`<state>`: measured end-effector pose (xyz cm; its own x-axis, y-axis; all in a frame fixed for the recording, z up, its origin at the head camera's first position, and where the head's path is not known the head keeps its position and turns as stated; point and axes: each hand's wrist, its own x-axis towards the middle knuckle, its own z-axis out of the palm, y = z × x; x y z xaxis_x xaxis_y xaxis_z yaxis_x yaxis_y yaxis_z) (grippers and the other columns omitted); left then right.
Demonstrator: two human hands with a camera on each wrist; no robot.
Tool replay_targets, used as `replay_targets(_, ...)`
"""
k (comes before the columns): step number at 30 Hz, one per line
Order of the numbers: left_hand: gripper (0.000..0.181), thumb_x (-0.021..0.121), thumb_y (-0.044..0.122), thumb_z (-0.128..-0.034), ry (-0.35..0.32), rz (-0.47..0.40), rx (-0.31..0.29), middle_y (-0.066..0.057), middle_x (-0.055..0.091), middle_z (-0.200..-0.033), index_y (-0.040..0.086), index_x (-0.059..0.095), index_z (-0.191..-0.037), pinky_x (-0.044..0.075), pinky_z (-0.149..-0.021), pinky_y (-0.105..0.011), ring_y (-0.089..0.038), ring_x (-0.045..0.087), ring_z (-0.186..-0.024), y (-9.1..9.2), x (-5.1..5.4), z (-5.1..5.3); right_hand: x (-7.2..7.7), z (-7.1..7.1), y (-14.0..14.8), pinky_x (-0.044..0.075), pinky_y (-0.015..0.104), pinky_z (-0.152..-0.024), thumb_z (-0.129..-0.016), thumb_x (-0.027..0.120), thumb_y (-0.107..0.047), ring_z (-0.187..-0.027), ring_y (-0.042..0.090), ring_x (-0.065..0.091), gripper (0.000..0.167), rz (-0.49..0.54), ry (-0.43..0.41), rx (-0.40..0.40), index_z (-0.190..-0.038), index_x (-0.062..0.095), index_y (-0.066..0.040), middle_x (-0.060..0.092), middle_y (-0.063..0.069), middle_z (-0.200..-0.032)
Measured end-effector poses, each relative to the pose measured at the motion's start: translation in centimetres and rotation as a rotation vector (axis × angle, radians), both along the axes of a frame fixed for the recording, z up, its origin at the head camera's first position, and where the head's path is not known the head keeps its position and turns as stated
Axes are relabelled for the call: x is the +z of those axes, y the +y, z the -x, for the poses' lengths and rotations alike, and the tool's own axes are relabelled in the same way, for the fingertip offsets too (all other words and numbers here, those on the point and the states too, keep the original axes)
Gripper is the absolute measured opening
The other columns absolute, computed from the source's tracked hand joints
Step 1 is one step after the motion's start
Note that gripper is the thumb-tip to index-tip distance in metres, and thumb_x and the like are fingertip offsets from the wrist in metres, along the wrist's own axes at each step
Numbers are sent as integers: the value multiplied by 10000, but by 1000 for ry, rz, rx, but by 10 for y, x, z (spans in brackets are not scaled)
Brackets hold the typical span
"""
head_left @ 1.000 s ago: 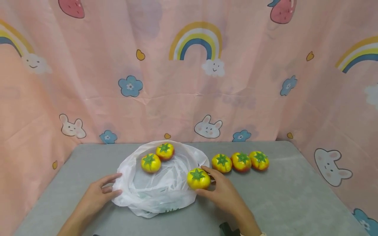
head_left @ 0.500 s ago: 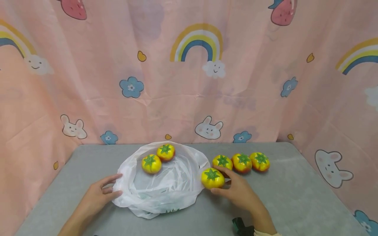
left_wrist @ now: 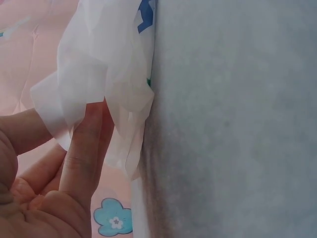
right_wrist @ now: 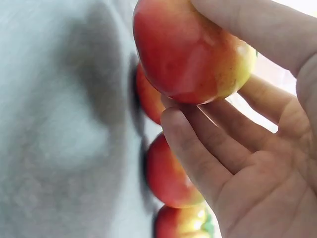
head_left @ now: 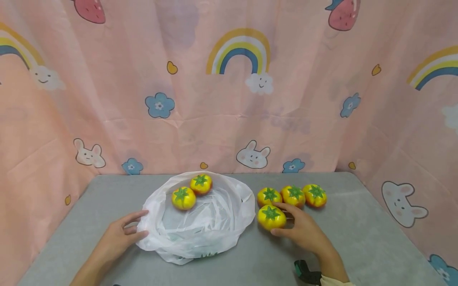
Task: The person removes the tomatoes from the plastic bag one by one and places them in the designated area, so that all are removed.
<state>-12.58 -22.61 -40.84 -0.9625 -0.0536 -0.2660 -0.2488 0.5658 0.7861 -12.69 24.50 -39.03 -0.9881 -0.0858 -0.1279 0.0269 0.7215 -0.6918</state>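
A white plastic bag (head_left: 200, 242) lies spread on the table, its mouth rolled wide. Inside, toward the back left, sit two yellow-and-red tomatoes (head_left: 183, 198) with green star-shaped tops. My left hand (head_left: 119, 233) holds the bag's left edge between thumb and fingers; in the left wrist view the thin plastic (left_wrist: 89, 54) covers some fingertips. My right hand (head_left: 302, 228) grips another tomato (head_left: 271, 217) just right of the bag. The right wrist view shows this tomato's red underside (right_wrist: 173, 54), raised off the table, with the thumb on one side and fingers on the other.
Behind the right hand, three more tomatoes (head_left: 293, 196) stand in a row at the back right of the grey table (head_left: 358, 238). A pink patterned curtain (head_left: 229, 103) hangs along the table's back edge.
My right hand has moved right with the tomato, from over the bag's right rim to beside it, in front of the row. My left hand and the bagged tomatoes have stayed put.
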Motion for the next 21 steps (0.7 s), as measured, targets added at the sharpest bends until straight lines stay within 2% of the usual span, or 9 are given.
replay_targets(9, 694, 792, 253, -848, 1, -12, 3, -233, 451, -1471, 161, 495, -1468, 544, -972, -480, -407, 566, -1284, 0, 1, 0, -13, 3, 7, 447, 585, -1052, -751, 842, -440, -1209, 311, 596, 779, 3, -6, 18, -1421, 535, -188, 566, 162, -1425)
replay_targets(15, 700, 785, 268, -854, -10, -1, 0, -241, 438, -1483, 159, 481, -1476, 530, -986, -514, -444, 529, -1310, 0, 1, 0, -16, 3, 10, 524, 509, -985, -755, 845, -421, -1149, 293, 635, 791, 44, -17, 30, -1433, 514, -183, 565, 177, -1414)
replay_targets(21, 709, 779, 298, -858, -18, 9, -17, -238, 435, -1496, 164, 470, -1483, 512, -1001, -537, -466, 489, -1338, -1, 2, 0, -18, 4, 12, 545, 490, -952, -761, 841, -424, -1130, 283, 641, 794, 44, -23, 28, -1441, 504, -189, 560, 174, -1417)
